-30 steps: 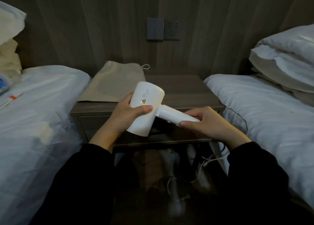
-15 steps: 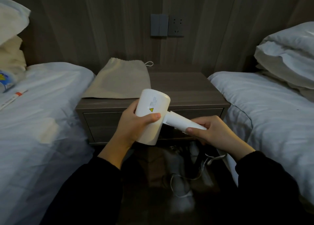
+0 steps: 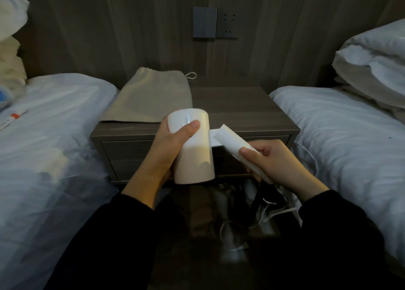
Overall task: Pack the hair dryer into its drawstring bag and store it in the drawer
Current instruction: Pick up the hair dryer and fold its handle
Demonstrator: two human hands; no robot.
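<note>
Hair dryer was held out front: barrel wrapped by the left hand, handle pinched by fingers of the right hand. Handle probably wanted folding flat before the drawstring bag — laid on the surface behind — got opened.

Left bed in white sheets, right bed bearing stacked pillows (rumpled), grey wall switch just beside a socket

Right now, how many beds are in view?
2. The left bed lies on one side of the nightstand, the right bed on the other. More could lie outside the picture.
</note>
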